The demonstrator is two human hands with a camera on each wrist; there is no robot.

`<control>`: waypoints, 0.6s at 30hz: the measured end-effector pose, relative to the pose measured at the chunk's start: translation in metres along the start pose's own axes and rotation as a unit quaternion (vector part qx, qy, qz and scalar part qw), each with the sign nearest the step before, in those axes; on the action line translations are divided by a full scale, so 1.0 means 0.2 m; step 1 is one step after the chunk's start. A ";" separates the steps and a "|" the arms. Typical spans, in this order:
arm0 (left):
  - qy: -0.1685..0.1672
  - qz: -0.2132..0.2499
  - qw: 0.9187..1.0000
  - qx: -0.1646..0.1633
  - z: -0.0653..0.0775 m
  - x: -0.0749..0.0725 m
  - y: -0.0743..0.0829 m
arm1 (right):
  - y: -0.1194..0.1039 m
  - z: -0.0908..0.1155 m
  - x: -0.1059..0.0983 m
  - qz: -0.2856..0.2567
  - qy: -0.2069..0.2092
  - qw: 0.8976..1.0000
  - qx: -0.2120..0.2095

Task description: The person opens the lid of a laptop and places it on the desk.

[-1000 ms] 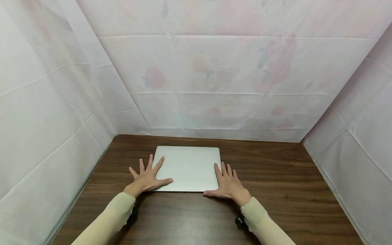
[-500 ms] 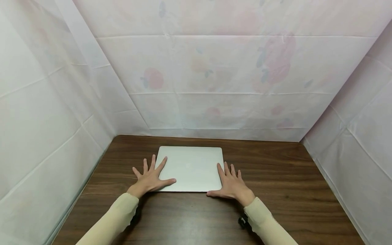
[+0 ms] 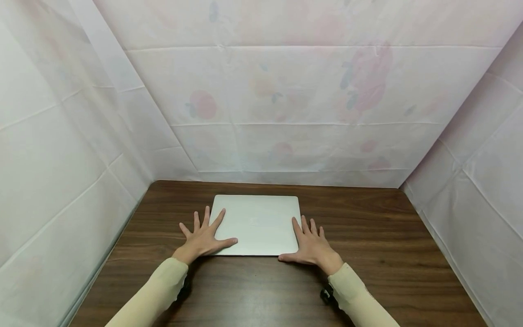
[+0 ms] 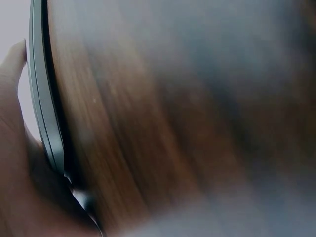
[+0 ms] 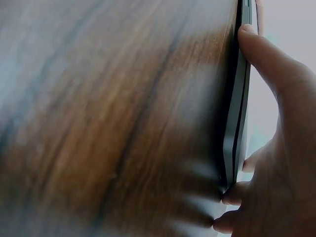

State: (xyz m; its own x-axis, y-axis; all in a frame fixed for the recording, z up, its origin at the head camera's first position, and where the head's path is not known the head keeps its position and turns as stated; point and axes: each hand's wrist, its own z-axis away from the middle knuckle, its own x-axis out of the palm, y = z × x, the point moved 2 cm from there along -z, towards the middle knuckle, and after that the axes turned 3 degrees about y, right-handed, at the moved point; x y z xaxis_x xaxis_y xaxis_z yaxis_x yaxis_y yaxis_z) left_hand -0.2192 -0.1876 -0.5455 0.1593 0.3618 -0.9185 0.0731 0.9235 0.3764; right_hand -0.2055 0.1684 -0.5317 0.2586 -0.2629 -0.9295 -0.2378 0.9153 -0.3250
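A closed silver laptop (image 3: 257, 225) lies flat on the dark wood-grain table (image 3: 261, 290) in the head view. My left hand (image 3: 201, 240) is spread over its left side, with the thumb and index finger reaching onto the lid and the other fingers fanned out past the edge. At the right side, my right hand (image 3: 312, 247) is also spread, its index finger along the lid's edge and its thumb at the front right corner. In the right wrist view that thumb (image 5: 261, 49) touches the laptop's thin front edge (image 5: 237, 113). The left wrist view shows the opposite end of this edge (image 4: 44, 98).
A pale curtain (image 3: 261, 150) with a faint fruit print hangs behind the table. More white cloth closes off the left side (image 3: 61, 181) and right side (image 3: 482, 181). A dark wrist camera (image 3: 327, 295) sits under the right cuff.
The laptop has slid a little to the right across the table, and both hands have moved along with it. The spread of the fingers looks the same; the head view has shifted slightly.
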 end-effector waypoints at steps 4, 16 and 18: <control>-0.002 0.000 1.000 0.000 0.00 0.00 0.01 | 0.01 0.00 -0.01 0.002 0.000 1.000 0.000; -0.003 0.001 1.000 0.001 0.01 0.01 0.05 | 0.04 0.01 -0.01 0.004 0.002 1.000 -0.005; -0.007 0.001 1.000 -0.002 0.01 0.02 0.06 | 0.04 0.01 -0.01 0.003 0.000 1.000 -0.005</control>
State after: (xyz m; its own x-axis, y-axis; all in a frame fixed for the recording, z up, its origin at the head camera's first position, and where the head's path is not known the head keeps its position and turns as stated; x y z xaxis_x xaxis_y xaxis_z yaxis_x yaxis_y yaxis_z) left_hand -0.2154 -0.1764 -0.5437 0.1740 0.3611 -0.9161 0.0690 0.9236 0.3772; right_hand -0.2052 0.1772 -0.5322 0.2566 -0.2569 -0.9318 -0.2483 0.9142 -0.3204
